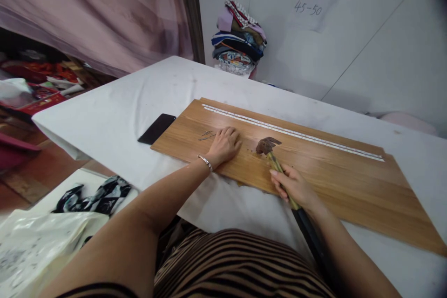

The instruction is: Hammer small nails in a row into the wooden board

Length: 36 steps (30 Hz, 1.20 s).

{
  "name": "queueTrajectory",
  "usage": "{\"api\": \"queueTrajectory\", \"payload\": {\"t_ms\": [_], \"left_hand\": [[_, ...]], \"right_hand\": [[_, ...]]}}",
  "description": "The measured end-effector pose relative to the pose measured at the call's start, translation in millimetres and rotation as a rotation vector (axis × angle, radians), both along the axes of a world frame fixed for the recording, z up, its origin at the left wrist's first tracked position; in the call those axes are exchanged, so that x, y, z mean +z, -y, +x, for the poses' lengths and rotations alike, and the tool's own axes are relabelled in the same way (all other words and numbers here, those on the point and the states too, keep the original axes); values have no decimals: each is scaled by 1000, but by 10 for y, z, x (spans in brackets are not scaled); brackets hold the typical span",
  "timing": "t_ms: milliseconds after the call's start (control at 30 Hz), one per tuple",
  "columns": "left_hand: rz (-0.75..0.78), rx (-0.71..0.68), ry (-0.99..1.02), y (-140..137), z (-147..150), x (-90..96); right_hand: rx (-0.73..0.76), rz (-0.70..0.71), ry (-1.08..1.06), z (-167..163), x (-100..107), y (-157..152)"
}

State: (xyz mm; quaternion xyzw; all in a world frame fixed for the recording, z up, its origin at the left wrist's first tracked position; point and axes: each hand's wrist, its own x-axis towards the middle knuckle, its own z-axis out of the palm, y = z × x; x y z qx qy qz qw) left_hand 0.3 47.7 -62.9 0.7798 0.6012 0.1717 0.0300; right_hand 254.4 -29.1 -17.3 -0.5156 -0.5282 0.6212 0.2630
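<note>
My right hand is wrapped round the handle of a claw hammer. Its rusty head rests on or just above a wooden board; I cannot tell whether they touch. Small dark spots, perhaps nail heads, show on the wood left of the hammer head. My left hand lies palm down on the board, fingers stretched out, with a bracelet at the wrist. Several loose nails are just left of its fingers. Along the board's far side run two white measuring tape strips.
A black phone lies against the board's left end on the white-covered table. Folded clothes are stacked by the wall behind. To the lower left are a patterned cloth and a plastic bag. A pink curtain hangs at upper left.
</note>
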Motion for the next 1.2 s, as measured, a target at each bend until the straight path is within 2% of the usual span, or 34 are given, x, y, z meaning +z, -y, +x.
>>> {"api": "queueTrajectory", "payload": {"t_ms": [233,567,867,1200], "left_hand": [[-1,4,1,-4,5,0],[-13,8,-15,9,11,28],[-4,6,-22,2,7,14],[-3,7,-14,-3,7,7]], "right_hand": [[-9,-17,-15,6,-79,-4],[8,8,-13,6,-1,-1],[-5,-4,-14,2,-68,-8],[29,16,11,23,-50,-14]]}}
